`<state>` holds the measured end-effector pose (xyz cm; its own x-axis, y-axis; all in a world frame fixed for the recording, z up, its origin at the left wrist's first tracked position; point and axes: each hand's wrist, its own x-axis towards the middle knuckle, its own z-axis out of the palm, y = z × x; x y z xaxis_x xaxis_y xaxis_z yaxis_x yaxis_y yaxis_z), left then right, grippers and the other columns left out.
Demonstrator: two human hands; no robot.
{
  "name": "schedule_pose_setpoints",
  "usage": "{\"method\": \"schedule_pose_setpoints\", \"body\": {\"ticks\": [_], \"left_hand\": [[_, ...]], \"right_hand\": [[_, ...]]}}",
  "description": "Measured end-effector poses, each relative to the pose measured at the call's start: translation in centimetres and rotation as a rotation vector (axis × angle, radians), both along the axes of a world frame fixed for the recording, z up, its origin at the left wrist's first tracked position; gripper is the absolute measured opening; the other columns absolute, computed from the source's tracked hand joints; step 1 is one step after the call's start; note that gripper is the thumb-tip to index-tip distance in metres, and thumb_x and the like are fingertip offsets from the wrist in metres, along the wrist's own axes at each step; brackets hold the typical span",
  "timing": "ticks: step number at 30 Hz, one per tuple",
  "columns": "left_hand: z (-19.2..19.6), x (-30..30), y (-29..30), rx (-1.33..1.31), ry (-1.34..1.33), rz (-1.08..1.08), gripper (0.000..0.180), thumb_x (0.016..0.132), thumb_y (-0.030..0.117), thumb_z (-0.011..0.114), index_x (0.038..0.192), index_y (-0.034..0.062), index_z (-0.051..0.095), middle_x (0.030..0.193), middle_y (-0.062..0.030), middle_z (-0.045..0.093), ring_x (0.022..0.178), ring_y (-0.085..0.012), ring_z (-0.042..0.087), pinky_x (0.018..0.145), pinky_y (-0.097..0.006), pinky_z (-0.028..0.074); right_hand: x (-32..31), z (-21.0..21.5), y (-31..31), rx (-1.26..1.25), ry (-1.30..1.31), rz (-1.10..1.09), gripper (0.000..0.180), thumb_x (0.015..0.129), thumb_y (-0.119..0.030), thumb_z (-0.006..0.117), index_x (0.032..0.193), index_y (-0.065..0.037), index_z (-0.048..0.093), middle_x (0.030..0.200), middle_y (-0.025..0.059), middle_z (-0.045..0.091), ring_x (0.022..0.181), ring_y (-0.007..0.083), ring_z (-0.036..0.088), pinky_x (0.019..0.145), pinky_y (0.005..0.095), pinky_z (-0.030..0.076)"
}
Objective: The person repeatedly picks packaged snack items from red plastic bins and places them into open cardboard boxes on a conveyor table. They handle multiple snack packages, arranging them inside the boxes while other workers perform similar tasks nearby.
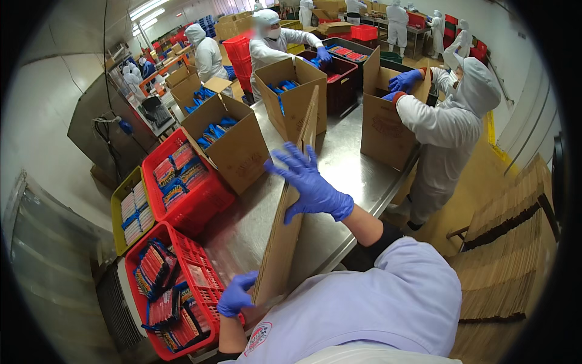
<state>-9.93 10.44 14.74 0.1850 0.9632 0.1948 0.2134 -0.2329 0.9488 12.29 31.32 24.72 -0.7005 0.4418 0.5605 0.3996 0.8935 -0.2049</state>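
A flattened cardboard box (285, 242) stands on edge on the steel table in front of me. My left hand (237, 294), in a blue glove, is closed on its near end, low down. Also gloved in blue, my right hand (315, 189) has its fingers spread across the upper part of the cardboard; its thumb lies by the right face. Whether the palm presses on the board I cannot tell. Just left of my left hand is a red crate (209, 288) with flat packs (159, 267) of reddish sticks in blue-and-black wrappers.
Another red crate (209, 203) and a yellow crate (117, 209) hold packs at the left. Filled open boxes (236, 155) stand on the steel table (345, 155). Co-workers (448, 121) work across and at the right. Stacked flat cardboard (503, 261) stands at the right.
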Motion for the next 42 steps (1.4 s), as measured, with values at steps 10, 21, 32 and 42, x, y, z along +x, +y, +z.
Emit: {"method": "schedule_pose_setpoints", "body": {"ticks": [10,21,32,42], "left_hand": [[6.8,4.3,12.7,0.847,0.009,-0.391,0.060,0.092,0.045,0.021,0.075,0.0065,0.064,0.090,-0.0138,0.062,0.099,-0.0292,0.052,0.098,-0.047,0.027],[9.8,3.2,11.3,0.510,0.537,0.714,0.035,0.080,0.029,0.042,0.064,0.0057,0.062,0.042,-0.0045,0.046,0.053,-0.0227,0.048,0.074,-0.034,0.039],[-3.9,7.9,29.2,0.243,0.640,0.132,0.052,0.078,0.024,0.051,0.125,0.0051,0.039,0.128,-0.0158,0.039,0.117,-0.0333,0.037,0.094,-0.042,0.033],[8.1,13.9,29.3,0.671,0.964,0.343,0.060,0.061,0.003,0.060,0.118,0.0073,0.043,0.119,-0.0127,0.048,0.119,-0.0348,0.037,0.099,-0.050,0.025]], "right_hand": [[1.2,-1.3,1.2,-0.007,0.089,0.253,0.093,0.050,-0.055,0.070,0.127,-0.012,0.039,0.131,0.0084,0.037,0.125,0.0286,0.029,0.102,0.0546,0.006],[10.1,0.0,8.2,0.078,0.207,0.269,0.049,0.050,-0.054,0.072,0.057,-0.011,0.050,0.054,0.0031,0.044,0.056,0.0216,0.047,0.064,0.0312,0.034],[5.9,-0.7,10.7,0.088,0.340,0.356,0.054,0.056,-0.061,0.063,0.052,-0.011,0.043,0.050,0.0021,0.039,0.054,0.0197,0.044,0.059,0.0308,0.030],[8.3,-1.5,10.2,0.095,0.279,0.343,0.048,0.061,-0.057,0.064,0.058,-0.012,0.046,0.056,0.0025,0.041,0.057,0.0211,0.042,0.061,0.0315,0.029]]}}
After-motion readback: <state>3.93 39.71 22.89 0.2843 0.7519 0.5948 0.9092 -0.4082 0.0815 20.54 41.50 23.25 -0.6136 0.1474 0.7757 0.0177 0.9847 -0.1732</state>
